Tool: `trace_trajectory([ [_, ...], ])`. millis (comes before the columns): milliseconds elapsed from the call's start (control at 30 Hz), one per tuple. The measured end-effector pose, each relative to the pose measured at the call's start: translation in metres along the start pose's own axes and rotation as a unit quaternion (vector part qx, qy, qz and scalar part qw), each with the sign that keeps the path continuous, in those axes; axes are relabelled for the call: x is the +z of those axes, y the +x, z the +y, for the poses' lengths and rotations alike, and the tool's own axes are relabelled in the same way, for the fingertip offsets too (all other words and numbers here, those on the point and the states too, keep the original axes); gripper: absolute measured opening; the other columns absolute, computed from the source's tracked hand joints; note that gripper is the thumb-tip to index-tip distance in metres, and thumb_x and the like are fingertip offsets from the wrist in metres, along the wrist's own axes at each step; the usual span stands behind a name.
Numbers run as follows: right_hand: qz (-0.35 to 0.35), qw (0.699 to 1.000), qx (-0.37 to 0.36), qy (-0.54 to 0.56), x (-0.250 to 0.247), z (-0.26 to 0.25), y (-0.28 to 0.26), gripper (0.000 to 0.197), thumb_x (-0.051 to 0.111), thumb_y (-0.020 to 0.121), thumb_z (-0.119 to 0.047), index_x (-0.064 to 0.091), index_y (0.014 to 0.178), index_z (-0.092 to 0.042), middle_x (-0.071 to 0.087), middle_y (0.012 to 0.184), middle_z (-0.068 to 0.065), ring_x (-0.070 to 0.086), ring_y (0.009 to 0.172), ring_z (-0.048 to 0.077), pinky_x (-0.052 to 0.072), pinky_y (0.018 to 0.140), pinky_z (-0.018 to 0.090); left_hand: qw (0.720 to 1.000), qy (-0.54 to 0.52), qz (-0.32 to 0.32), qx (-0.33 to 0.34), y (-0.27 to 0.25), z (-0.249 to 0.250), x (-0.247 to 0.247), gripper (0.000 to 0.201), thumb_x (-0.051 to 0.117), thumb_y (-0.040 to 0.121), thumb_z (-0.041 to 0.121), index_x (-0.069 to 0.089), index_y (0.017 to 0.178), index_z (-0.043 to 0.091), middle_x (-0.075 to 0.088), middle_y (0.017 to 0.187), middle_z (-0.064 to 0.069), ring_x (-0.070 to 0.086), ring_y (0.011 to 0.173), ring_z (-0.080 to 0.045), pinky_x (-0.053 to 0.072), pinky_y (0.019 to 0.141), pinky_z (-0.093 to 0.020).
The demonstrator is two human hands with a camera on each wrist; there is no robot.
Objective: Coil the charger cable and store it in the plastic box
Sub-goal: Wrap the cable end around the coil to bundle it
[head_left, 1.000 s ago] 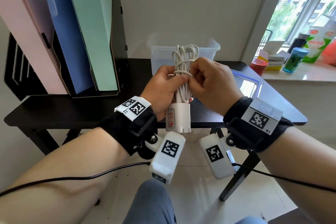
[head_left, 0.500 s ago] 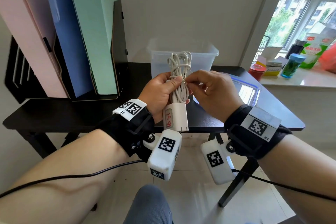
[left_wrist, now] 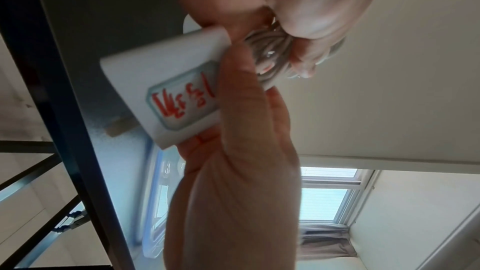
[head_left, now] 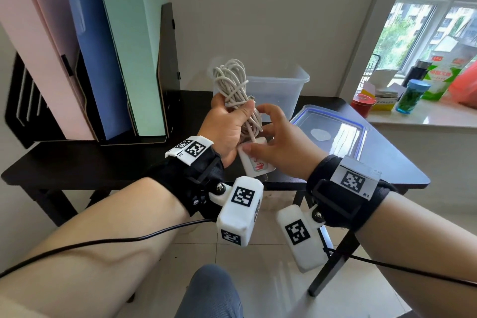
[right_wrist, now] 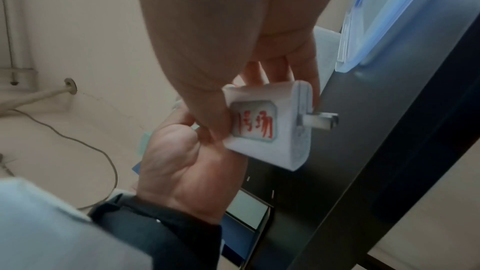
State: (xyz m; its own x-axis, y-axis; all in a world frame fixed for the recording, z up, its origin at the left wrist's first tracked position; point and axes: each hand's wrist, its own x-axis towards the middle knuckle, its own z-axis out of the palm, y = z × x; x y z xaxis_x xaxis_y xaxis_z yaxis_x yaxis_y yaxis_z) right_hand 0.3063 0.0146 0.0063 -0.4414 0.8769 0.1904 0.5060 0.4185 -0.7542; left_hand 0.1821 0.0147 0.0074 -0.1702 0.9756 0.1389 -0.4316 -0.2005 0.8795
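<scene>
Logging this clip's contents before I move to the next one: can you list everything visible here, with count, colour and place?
charger cable: one, white, bundled in the left hand
charger plug: one, white with a red-lettered label, below the bundle, at the table's near edge
plastic box: one, clear, open, at the back of the table
lid: one, clear with a blue rim, flat on the table, right of the box
table: one, black
file holder: one, black, on the table's left, with pink, blue and green folders
windowsill items: several, including a red tin and a green carton, far right
left hand: grips the cable bundle
right hand: thumb and fingers on the plug
</scene>
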Motion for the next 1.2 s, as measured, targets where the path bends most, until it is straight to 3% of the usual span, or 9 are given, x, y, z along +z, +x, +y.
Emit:
trace_trajectory([
  [100, -0.001, 1.0, -0.01, 0.021, 0.002, 0.002, 0.004, 0.068, 0.071, 0.075, -0.024, 0.031, 0.128, -0.035, 0.071, 0.1, 0.002, 0.07, 0.082, 0.02, 0.056, 0.081, 0.046, 0.999, -0.034, -0.022, -0.022, 0.002, 0.002, -0.001, 0.009, 0.048, 0.094, 0.013, 0.051, 0.102, 0.015, 0.06, 0.087, -0.009, 0.062, 0.079, -0.025, 0.051, 0.083, -0.051],
  [267, 0.025, 0.999, -0.02, 0.029, -0.005, 0.006, 0.012, 0.068, 0.069, 0.067, -0.033, 0.033, 0.124, -0.045, 0.066, 0.102, 0.003, 0.068, 0.083, 0.025, 0.056, 0.079, 0.049, 0.998, -0.04, -0.032, -0.024, 0.008, 0.011, -0.005, 0.037, 0.044, 0.096, 0.029, 0.049, 0.126, 0.008, 0.064, 0.098, -0.007, 0.065, 0.091, -0.022, 0.052, 0.086, -0.04],
  [433, 0.07, 0.996, -0.035, -0.046, -0.027, 0.003, 0.026, 0.065, 0.07, 0.076, -0.019, 0.037, 0.129, -0.039, 0.061, 0.108, 0.0, 0.053, 0.067, 0.002, 0.05, 0.07, 0.028, 1.0, 0.006, 0.005, -0.026, 0.024, 0.017, -0.01, 0.018, 0.047, 0.094, 0.034, 0.059, 0.097, 0.021, 0.066, 0.09, 0.006, 0.059, 0.088, -0.013, 0.043, 0.076, -0.03],
  [533, 0.08, 0.993, -0.046, -0.073, -0.038, -0.002, 0.036, 0.064, 0.07, 0.076, -0.014, 0.04, 0.13, -0.032, 0.058, 0.097, -0.008, 0.051, 0.065, -0.001, 0.045, 0.072, 0.025, 1.0, 0.018, 0.025, -0.006, 0.031, 0.019, -0.011, 0.01, 0.051, 0.093, 0.029, 0.056, 0.096, 0.021, 0.064, 0.088, 0.004, 0.058, 0.081, -0.014, 0.042, 0.068, -0.027],
  [667, 0.09, 0.988, -0.052, -0.117, -0.05, -0.005, 0.047, 0.06, 0.068, 0.076, -0.013, 0.042, 0.128, -0.03, 0.06, 0.098, -0.009, 0.053, 0.066, 0.004, 0.047, 0.075, 0.026, 0.999, 0.019, 0.022, 0.023, 0.042, 0.02, -0.014, 0.014, 0.053, 0.093, 0.019, 0.046, 0.105, 0.021, 0.064, 0.089, -0.001, 0.064, 0.077, -0.018, 0.044, 0.063, -0.026],
  [767, 0.104, 0.981, -0.059, -0.154, -0.061, -0.011, 0.058, 0.06, 0.067, 0.077, -0.014, 0.043, 0.129, -0.031, 0.058, 0.098, -0.012, 0.051, 0.067, 0.001, 0.038, 0.074, 0.021, 0.998, 0.037, 0.023, 0.039, 0.052, 0.023, -0.017, 0.022, 0.055, 0.092, 0.017, 0.042, 0.11, 0.02, 0.066, 0.092, -0.002, 0.066, 0.08, -0.02, 0.048, 0.063, -0.027],
  [867, 0.123, 0.973, -0.065, -0.185, -0.074, -0.019, 0.071, 0.059, 0.065, 0.077, -0.015, 0.044, 0.129, -0.032, 0.056, 0.099, -0.013, 0.053, 0.077, 0.014, 0.036, 0.075, 0.019, 0.996, 0.068, 0.032, 0.053, 0.065, 0.03, -0.018, 0.019, 0.057, 0.09, 0.018, 0.046, 0.105, 0.022, 0.064, 0.09, 0.001, 0.062, 0.083, -0.018, 0.048, 0.066, -0.028],
  [1067, 0.162, 0.957, -0.08, -0.227, -0.092, -0.025, 0.098, 0.056, 0.065, 0.078, -0.015, 0.046, 0.128, -0.032, 0.062, 0.113, -0.007, 0.049, 0.084, 0.017, 0.034, 0.077, 0.021, 0.981, 0.158, 0.038, 0.105, 0.092, 0.043, -0.016, 0.011, 0.063, 0.086, 0.018, 0.06, 0.088, 0.029, 0.063, 0.086, 0.014, 0.054, 0.081, -0.001, 0.039, 0.074, -0.02],
  [1200, 0.169, 0.949, -0.082, -0.254, -0.098, -0.021, 0.12, 0.055, 0.064, 0.078, -0.014, 0.046, 0.128, -0.031, 0.061, 0.119, -0.002, 0.054, 0.096, 0.024, 0.037, 0.082, 0.024, 0.975, 0.172, 0.053, 0.132, 0.115, 0.04, -0.015, 0.033, 0.071, 0.078, 0.016, 0.06, 0.108, 0.021, 0.068, 0.101, 0.005, 0.061, 0.089, -0.004, 0.042, 0.075, -0.013],
])
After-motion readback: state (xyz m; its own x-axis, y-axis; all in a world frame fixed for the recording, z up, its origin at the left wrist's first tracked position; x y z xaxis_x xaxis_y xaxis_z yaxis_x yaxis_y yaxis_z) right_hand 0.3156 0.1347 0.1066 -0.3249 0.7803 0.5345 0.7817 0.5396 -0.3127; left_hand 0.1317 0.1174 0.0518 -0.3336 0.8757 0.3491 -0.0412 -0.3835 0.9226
